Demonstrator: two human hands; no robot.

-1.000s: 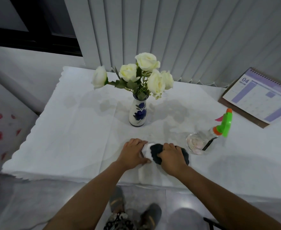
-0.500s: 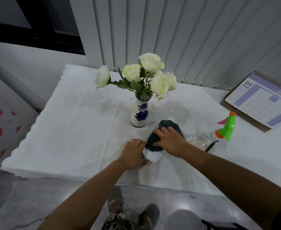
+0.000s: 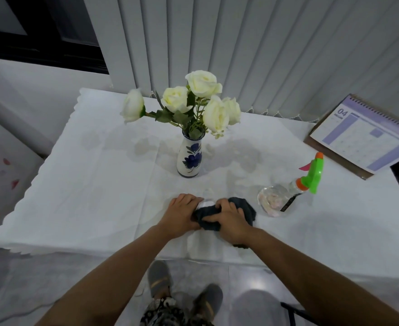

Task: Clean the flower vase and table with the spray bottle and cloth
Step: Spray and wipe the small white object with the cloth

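Both hands on dark cloth (image 3: 226, 216) at worktop (image 3: 87, 184) front. R hand (image 3: 229, 220) grip holds cloth; L hand (image 3: 182, 214) fingers curl at its edge. Vase (image 3: 190, 158) behind, spray bottle (image 3: 290, 194) lies at right.

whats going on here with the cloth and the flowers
A person is working a dark cloth on the white-covered table near its front edge. The right hand grips the cloth and the left hand holds its other end. The vase of white roses stands just behind, untouched, and the spray bottle lies on its side at the right.
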